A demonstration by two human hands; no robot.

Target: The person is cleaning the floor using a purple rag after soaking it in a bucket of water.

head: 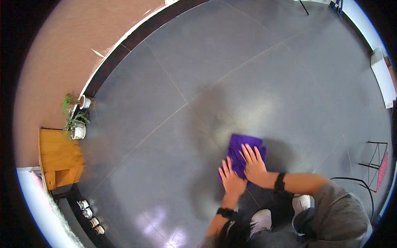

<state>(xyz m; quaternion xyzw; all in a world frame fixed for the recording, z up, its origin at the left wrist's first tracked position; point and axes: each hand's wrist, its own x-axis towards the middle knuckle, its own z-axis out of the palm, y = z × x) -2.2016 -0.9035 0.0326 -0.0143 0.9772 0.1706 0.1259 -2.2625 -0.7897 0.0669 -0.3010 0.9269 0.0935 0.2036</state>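
A purple cloth (243,140), folded and a little rumpled, lies on the grey tiled floor (167,133) in front of my feet. My left hand (233,182) rests palm down on its lower left part. Up and to the right, my right hand (256,169) presses flat on the cloth's middle and right side, its fingers apart. Neither hand has its fingers wrapped around the cloth. Both wrists wear black bands. The part of the cloth under my palms is hidden.
White shoes (261,218) on my feet stand just behind the cloth. At left are potted plants (78,130), a wooden cabinet (60,152) and a row of shoes (87,212). A metal-framed stand with a pink panel (383,170) is at right. A dark baseboard (114,59) edges the wall.
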